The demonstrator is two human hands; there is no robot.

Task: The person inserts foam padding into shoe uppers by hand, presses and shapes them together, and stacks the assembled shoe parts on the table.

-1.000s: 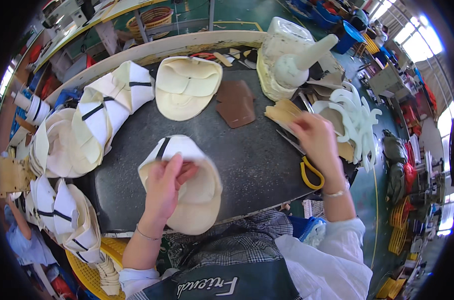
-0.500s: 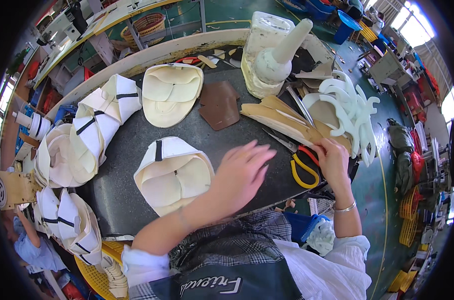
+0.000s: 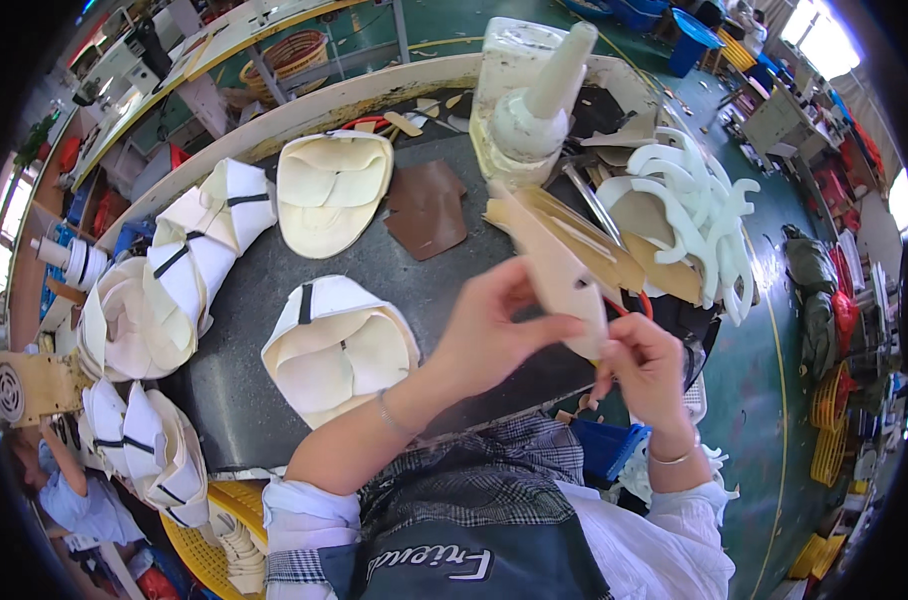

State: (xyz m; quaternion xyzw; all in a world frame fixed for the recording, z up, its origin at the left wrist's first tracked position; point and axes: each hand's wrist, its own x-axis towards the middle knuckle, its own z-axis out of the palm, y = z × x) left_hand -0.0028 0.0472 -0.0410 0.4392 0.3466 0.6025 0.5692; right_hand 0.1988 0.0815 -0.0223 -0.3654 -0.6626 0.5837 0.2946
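Observation:
A long, flat beige piece (image 3: 552, 262) with a small dark hole is raised over the workbench (image 3: 239, 370). My left hand (image 3: 489, 325) has its lower half pinched between thumb and fingers. At the bottom end, my right hand (image 3: 646, 370) is closed with fingertips on the same piece. Behind it lies a stack of tan boards (image 3: 614, 262). Pliers-like shears are mostly covered by my hands; part of a red handle (image 3: 643, 302) shows. Left of my left hand sits a white cup-shaped piece (image 3: 342, 365) with cream lining and a black strip.
Another cream cup-shaped piece (image 3: 334, 190) and a brown sheet (image 3: 426, 210) lie farther back. A white bottle-shaped pot (image 3: 529, 130) stands at the rear. White curved strips (image 3: 689, 215) are heaped right; nested white pieces (image 3: 189, 250) line the left, above a yellow basket (image 3: 199, 540).
A beige piece is now off the stack and held up in both hands. My left hand has closed on it, and my right hand has come down and left from the boards.

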